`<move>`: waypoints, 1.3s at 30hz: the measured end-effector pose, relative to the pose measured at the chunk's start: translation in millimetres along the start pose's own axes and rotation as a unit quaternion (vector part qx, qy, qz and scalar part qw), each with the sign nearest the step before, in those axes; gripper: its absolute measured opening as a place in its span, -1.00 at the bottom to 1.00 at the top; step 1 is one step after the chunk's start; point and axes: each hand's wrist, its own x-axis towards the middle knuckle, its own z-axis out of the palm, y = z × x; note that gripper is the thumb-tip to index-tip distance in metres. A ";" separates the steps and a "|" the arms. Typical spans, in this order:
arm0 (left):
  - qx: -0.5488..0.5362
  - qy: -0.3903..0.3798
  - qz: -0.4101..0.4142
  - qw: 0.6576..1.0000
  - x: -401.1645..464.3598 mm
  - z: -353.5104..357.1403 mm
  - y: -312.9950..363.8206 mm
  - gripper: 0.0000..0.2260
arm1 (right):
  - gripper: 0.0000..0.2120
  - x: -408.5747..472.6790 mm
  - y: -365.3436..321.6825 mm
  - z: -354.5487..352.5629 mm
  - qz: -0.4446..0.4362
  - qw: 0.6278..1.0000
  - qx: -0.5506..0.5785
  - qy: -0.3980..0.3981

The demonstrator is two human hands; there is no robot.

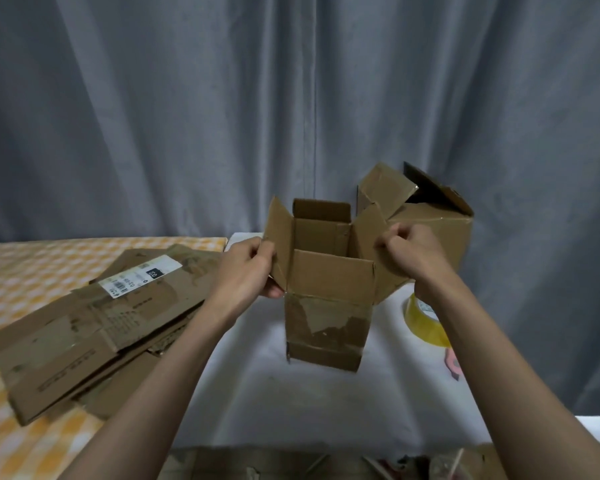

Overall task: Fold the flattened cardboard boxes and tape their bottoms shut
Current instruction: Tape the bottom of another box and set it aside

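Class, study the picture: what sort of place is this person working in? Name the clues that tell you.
Probably a room in a home, not a workshop or warehouse. A grey curtain hangs behind, the flattened boxes lie on an orange checked cloth, and the open box stands on a white cloth.

Single head-worn view, wide-angle, looking forward and down from just above and behind the upright box [328,296]; both forearms reach toward it from the lower edge, a curtain [187,109] hanging behind it.
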 end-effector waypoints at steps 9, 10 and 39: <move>0.098 0.049 0.056 0.992 2.3 -0.4 1.8 -0.67 | -0.86 0.0 37.5 29.1 0.043 0.999 0.013 -0.014; 0.107 0.046 0.042 0.992 2.7 -2.8 -1.6 -0.67 | -0.86 -0.9 40.7 34.4 0.055 0.998 0.032 -0.026; 0.165 -0.123 0.104 0.973 14.4 -11.4 -75.1 -0.18 | -0.58 -6.8 77.8 41.8 -0.066 0.992 -0.080 -0.067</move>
